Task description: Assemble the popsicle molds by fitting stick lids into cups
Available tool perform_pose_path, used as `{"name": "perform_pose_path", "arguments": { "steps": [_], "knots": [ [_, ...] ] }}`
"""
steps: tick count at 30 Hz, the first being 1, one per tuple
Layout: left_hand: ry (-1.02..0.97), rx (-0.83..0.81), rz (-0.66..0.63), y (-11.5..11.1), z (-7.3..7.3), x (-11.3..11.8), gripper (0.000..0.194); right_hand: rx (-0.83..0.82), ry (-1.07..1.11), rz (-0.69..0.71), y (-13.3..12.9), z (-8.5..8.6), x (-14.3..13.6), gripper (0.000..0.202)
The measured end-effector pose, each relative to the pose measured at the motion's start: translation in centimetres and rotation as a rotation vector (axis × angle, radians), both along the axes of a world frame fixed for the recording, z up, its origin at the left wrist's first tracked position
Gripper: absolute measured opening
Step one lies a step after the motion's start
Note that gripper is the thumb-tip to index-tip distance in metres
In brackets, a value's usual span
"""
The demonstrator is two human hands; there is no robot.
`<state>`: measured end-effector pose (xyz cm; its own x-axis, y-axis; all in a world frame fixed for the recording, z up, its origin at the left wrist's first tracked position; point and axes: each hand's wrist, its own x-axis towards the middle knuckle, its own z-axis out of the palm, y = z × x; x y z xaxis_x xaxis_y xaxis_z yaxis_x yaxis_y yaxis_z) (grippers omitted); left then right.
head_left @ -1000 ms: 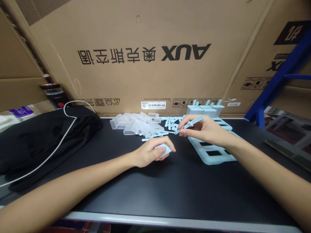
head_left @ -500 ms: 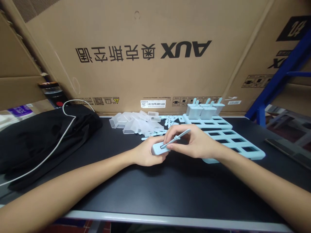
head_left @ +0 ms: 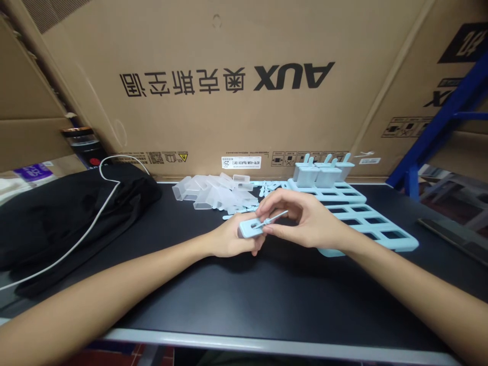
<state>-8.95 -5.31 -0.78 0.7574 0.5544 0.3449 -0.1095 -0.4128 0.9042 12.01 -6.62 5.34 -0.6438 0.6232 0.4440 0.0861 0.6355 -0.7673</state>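
My left hand [head_left: 231,238] is wrapped round a popsicle mold, whose pale blue lid [head_left: 248,229] with a slot faces up toward me. Most of the mold's body is hidden by the fingers. At the lid, my right hand [head_left: 295,216] pinches a thin blue popsicle stick [head_left: 271,220] between thumb and fingers. The stick slants low over the slot, one end at the opening and the other pointing up to the right; how deep it sits I cannot tell.
Clear mold cups [head_left: 213,192] lie heaped behind my hands, beside loose blue sticks [head_left: 267,188]. Two blue racks [head_left: 409,244] stand at right, the rear one bearing several assembled molds [head_left: 307,175]. Black cloth [head_left: 76,218] and a white cable [head_left: 91,223] lie left. A large cardboard box [head_left: 229,117] backs the table.
The stick has tipped lower, its upper end dropping and shifting left. The lid has tilted slightly in my left hand; both hands stay close together.
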Motion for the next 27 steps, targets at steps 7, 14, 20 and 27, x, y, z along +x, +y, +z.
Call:
{"name": "perform_pose_path", "arguments": {
  "steps": [7,14,20,27],
  "knots": [
    [0.026,-0.001,0.011,-0.2,0.5,0.2,0.009,0.105,0.000,0.028,0.2,0.2,0.1,0.004],
    [0.050,0.018,-0.001,-0.3,0.6,0.2,0.043,0.264,-0.095,-0.006,0.4,-0.3,0.0,0.006],
    [0.205,0.208,0.135,-0.7,0.8,0.1,0.059,0.370,-0.167,-0.016,0.1,-0.2,0.1,0.009],
    [0.237,0.111,0.234,-0.9,1.0,0.7,0.045,0.483,-0.322,-0.186,-1.1,-0.5,-0.5,0.038]
  ]
}}
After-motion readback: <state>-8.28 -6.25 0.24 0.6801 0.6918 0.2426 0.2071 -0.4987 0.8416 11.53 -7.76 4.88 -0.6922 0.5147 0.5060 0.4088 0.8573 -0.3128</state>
